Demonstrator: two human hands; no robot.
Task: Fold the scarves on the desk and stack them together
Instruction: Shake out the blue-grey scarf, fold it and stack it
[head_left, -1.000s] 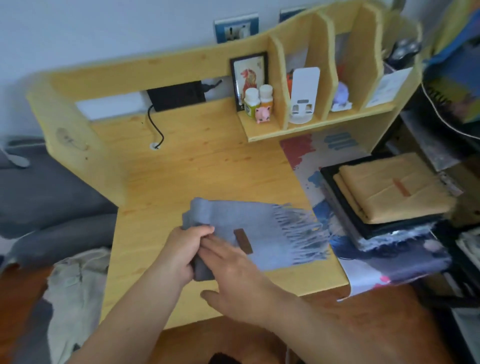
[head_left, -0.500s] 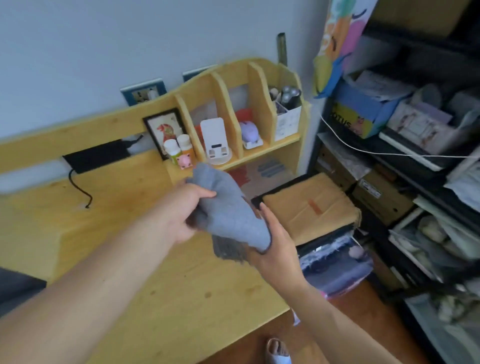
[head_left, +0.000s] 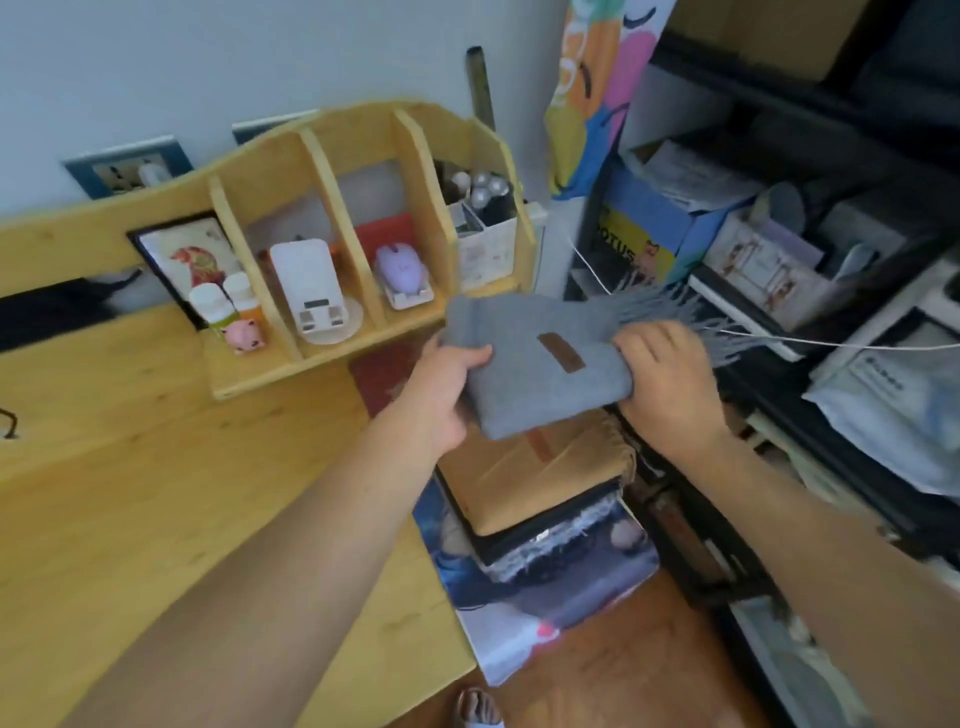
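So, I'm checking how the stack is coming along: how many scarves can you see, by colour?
Grey scarf, held by the left hand and right hand above the pile: 1
Tan scarf, folded, top of the pile: 1
Black scarf, only an edge showing under the tan one: 1
Light fringed scarf at the bottom: 1
Total: 4

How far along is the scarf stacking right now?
Done: the tan scarf lies folded on the pile, and the grey scarf is folded. In hand: left hand and right hand hold it above the pile. Left: setting it down on top.
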